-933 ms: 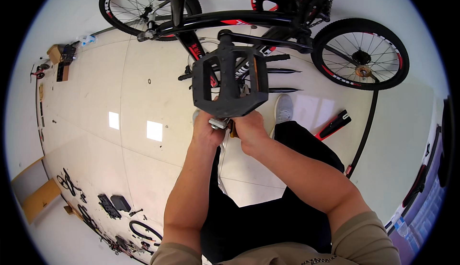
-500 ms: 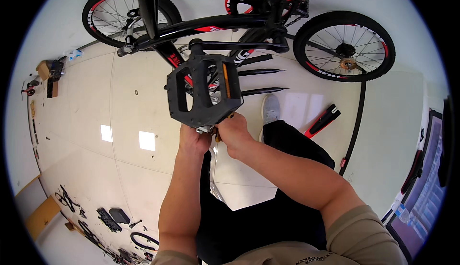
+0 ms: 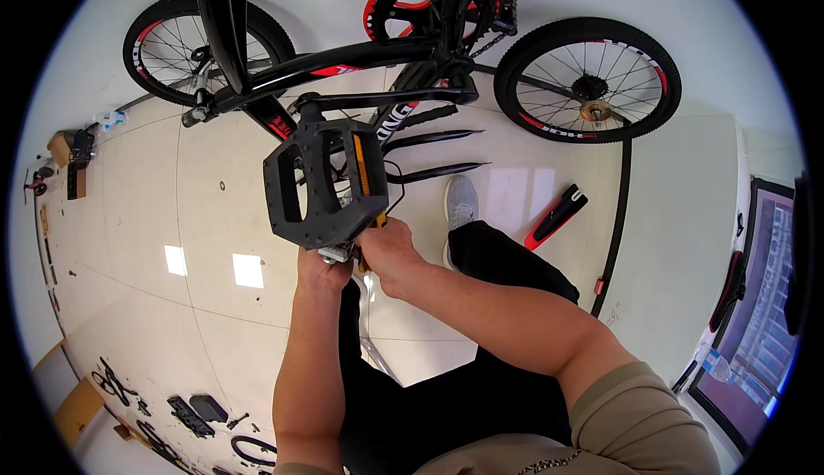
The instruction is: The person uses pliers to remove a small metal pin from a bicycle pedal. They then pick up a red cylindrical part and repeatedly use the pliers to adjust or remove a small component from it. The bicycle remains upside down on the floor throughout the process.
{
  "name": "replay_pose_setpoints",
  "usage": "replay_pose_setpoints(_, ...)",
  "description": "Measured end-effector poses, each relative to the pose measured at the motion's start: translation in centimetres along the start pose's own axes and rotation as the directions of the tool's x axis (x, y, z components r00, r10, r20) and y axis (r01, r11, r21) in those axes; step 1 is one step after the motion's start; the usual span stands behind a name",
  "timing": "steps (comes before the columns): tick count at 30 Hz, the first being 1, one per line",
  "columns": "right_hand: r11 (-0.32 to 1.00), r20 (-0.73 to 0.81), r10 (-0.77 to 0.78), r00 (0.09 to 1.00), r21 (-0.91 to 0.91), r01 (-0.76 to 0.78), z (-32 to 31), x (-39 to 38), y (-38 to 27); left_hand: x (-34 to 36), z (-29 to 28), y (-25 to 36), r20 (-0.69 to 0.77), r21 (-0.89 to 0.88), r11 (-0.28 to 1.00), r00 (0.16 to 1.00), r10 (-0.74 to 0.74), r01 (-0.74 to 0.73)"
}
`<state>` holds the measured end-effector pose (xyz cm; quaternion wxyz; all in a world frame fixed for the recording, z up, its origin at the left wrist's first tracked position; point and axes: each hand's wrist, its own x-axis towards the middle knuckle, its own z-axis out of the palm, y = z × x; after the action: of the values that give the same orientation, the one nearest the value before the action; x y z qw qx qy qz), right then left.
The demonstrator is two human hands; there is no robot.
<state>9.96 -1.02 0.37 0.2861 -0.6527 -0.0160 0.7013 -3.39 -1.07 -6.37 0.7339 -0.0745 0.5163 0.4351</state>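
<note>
A black bicycle pedal (image 3: 335, 200) with an orange reflector sits on a crank arm (image 3: 395, 96) close in front of me. Just under it, my left hand (image 3: 324, 265) is closed around a silver metal part (image 3: 336, 254), mostly hidden by the pedal and my fingers. My right hand (image 3: 388, 248) is closed beside it on something yellow, perhaps a tool, partly covered. Beyond them is the black and red bicycle frame (image 3: 326, 67), with forks and cables behind the pedal.
Two wheels (image 3: 588, 89) flank the frame along the wall. A red and black fork-shaped part (image 3: 554, 213) lies right of my foot (image 3: 461, 200). Boxes (image 3: 64, 149) stand far left; loose bike parts (image 3: 193, 415) lie lower left. A dark-framed panel (image 3: 747, 312) is at right.
The scene has slid left in my view. The pedal and both hands appear farther left and slightly lower, with both hands still closed under the pedal.
</note>
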Motion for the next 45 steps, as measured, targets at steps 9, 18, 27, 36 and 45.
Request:
replay_pose_setpoints(9,1.0,-0.017,-0.012,1.0,0.022,0.012,0.0,0.0,-0.2,-0.7,0.5,0.4,0.092,-0.038,0.999,0.996,-0.014,0.017)
replay_pose_setpoints(18,0.998,-0.031,-0.053,0.998,0.024,0.053,-0.7,1.1,0.3,0.1,0.0,-1.2,0.153,-0.005,0.998,0.987,0.056,-0.056)
replay_pose_setpoints(27,0.994,-0.185,-0.089,0.979,-0.082,0.075,-3.1,4.4,-0.6,-2.2,4.2,-0.5,-0.07,0.136,0.989,0.995,0.07,-0.06)
replay_pose_setpoints(36,0.991,-0.248,-0.131,0.96,-0.047,0.124,-8.9,12.3,-2.4,-4.5,5.9,1.7,-0.04,0.038,0.995,0.995,0.093,-0.092)
replay_pose_setpoints(45,0.984,-0.316,-0.158,0.935,0.032,0.177,-8.2,15.8,-1.7,-5.6,5.6,3.7,-0.053,-0.115,0.981,0.987,0.152,-0.158)
